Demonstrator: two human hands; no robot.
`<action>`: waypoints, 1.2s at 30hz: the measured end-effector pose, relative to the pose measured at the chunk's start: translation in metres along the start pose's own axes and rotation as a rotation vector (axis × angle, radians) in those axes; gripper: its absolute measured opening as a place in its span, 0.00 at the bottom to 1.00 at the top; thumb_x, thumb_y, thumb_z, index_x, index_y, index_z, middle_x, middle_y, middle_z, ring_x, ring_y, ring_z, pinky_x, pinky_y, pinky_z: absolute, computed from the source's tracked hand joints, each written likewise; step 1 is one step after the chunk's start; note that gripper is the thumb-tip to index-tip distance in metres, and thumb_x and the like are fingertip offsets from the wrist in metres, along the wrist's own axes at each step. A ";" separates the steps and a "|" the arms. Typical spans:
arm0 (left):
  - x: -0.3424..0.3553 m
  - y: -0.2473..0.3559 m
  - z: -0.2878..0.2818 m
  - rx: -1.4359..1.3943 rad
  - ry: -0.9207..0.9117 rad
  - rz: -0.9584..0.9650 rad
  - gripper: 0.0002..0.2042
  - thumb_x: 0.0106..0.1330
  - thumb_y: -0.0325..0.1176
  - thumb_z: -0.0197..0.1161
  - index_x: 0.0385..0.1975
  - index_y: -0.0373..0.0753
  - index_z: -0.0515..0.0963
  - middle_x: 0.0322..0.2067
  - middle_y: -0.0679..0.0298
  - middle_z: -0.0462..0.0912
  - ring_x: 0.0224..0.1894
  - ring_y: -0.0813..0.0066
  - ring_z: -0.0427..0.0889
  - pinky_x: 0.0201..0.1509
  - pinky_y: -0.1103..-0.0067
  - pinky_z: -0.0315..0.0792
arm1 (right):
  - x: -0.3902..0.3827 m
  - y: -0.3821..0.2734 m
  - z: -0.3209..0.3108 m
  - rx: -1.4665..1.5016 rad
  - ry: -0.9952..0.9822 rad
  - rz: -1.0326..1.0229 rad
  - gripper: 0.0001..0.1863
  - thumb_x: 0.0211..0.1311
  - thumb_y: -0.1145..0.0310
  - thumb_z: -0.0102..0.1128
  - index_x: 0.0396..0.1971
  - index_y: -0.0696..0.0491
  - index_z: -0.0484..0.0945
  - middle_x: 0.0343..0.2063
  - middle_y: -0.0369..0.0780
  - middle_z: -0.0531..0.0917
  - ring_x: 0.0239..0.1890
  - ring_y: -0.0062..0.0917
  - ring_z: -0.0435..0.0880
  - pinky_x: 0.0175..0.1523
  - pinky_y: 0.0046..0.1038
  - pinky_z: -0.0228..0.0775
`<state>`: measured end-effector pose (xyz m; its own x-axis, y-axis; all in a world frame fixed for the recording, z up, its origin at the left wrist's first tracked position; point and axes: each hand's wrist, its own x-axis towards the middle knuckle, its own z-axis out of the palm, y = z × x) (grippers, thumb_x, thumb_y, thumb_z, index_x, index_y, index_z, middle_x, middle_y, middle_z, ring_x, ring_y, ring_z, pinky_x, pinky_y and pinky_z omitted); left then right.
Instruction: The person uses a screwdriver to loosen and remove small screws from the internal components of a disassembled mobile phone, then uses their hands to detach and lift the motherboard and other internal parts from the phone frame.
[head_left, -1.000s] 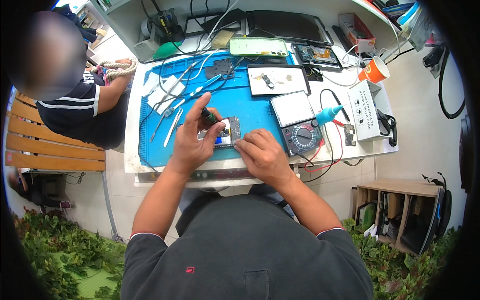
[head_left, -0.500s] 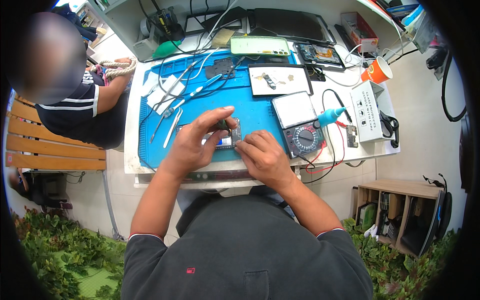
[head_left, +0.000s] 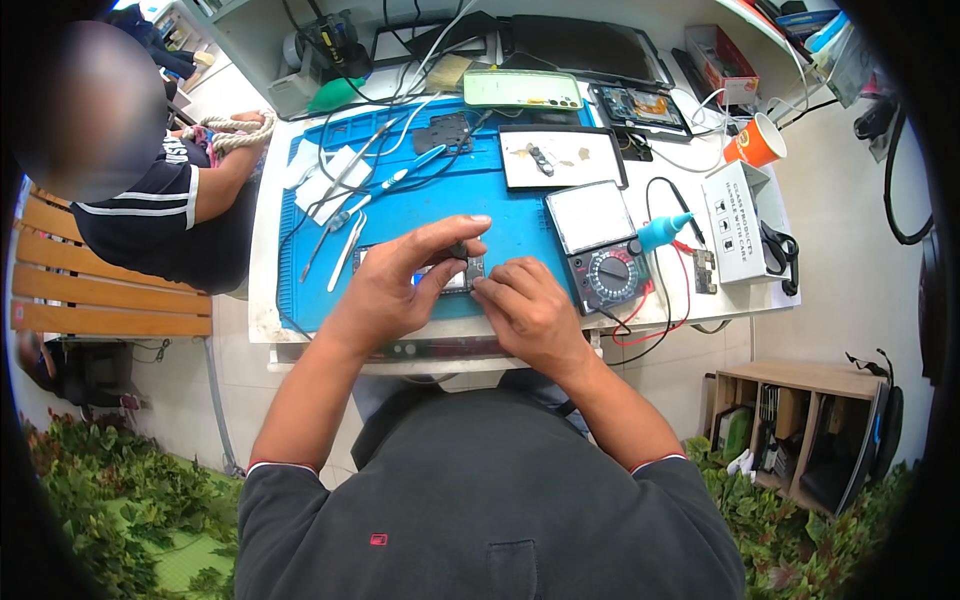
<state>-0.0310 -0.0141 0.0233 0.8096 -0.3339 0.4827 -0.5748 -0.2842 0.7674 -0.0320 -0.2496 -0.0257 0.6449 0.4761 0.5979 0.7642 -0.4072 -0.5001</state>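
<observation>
An opened phone, with dark inner parts and a blue-and-white patch showing, lies on the blue work mat near the front edge. Over it, my left hand pinches a small dark upright tool between thumb and fingers. The fingers cover most of this tool, so its tip and exact kind are hidden. My right hand has its fingers closed at the phone's right edge, steadying it. White tweezers and a blue-and-white toothbrush rest left of my left hand.
Right of my right hand are a multimeter with red and black leads and a light-blue bottle. Farther back lie a tray of small parts and a green phone cover. A person sits at left.
My left hand has shifted slightly right over the phone, its index finger reaching farther right. The dark tool shows less between the fingers. My right hand stays nearly in place.
</observation>
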 end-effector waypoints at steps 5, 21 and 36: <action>0.003 -0.007 0.001 0.118 0.058 0.009 0.37 0.68 0.13 0.80 0.76 0.42 0.77 0.56 0.54 0.93 0.54 0.65 0.97 0.59 0.71 0.93 | 0.002 0.000 0.000 0.072 0.005 0.071 0.12 0.65 0.77 0.79 0.47 0.59 0.90 0.44 0.44 0.89 0.49 0.41 0.87 0.57 0.42 0.82; 0.007 0.006 -0.004 0.154 -0.023 -0.085 0.33 0.71 0.14 0.77 0.75 0.42 0.77 0.56 0.56 0.92 0.52 0.68 0.97 0.59 0.71 0.92 | 0.022 0.002 -0.009 0.007 -0.119 0.162 0.12 0.69 0.82 0.69 0.50 0.57 0.91 0.43 0.45 0.87 0.48 0.45 0.84 0.55 0.45 0.80; 0.006 0.011 -0.007 0.169 0.008 -0.073 0.33 0.70 0.16 0.79 0.75 0.41 0.79 0.58 0.57 0.93 0.50 0.68 0.97 0.58 0.70 0.93 | 0.016 -0.002 -0.010 -0.050 -0.081 0.136 0.11 0.68 0.80 0.71 0.48 0.57 0.92 0.44 0.44 0.88 0.50 0.44 0.84 0.57 0.45 0.78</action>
<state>-0.0316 -0.0132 0.0379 0.8505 -0.3001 0.4320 -0.5256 -0.4548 0.7189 -0.0233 -0.2490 -0.0084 0.7422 0.4744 0.4735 0.6701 -0.5096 -0.5398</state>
